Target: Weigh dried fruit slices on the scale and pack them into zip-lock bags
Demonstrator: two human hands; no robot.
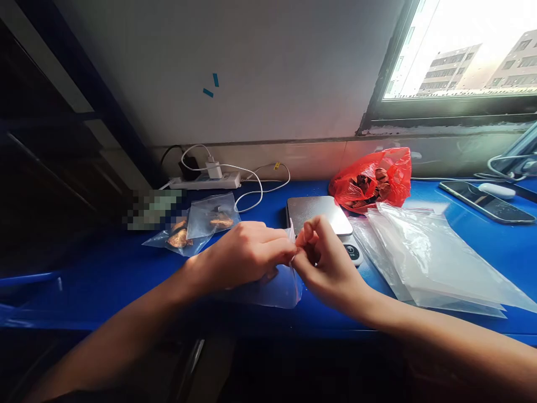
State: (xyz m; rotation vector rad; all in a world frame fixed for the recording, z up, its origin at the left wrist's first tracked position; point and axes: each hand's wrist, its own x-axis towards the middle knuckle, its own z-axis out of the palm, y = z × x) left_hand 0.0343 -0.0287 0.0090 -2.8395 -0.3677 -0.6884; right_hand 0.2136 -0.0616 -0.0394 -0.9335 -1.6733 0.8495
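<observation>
Bridging the two hands, a clear plastic bag [268, 295] is held low over the near side of the bench [126, 280]; whether it is supported from below cannot be made out. Its main part is spread leftward from the meeting fingers, partly hidden beneath the left hand [254, 249], while its pink-lined edge is turned toward the right hand [329, 268] and runs roughly from near to far, so that it is reached by both about equally. The left fingers are curled closely over this edge, and the right thumb and forefinger are pinched on it. Through the thin, glossy film something brown is glimpsed. Just beyond, a squarish scale [312, 212] is topped by a smooth metal plate. Rough, curled brown pieces [381, 176] are cradled in a crinkled red bag [400, 168], and limp, slightly cloudy flat bags [444, 268] are fanned at the right.
</observation>
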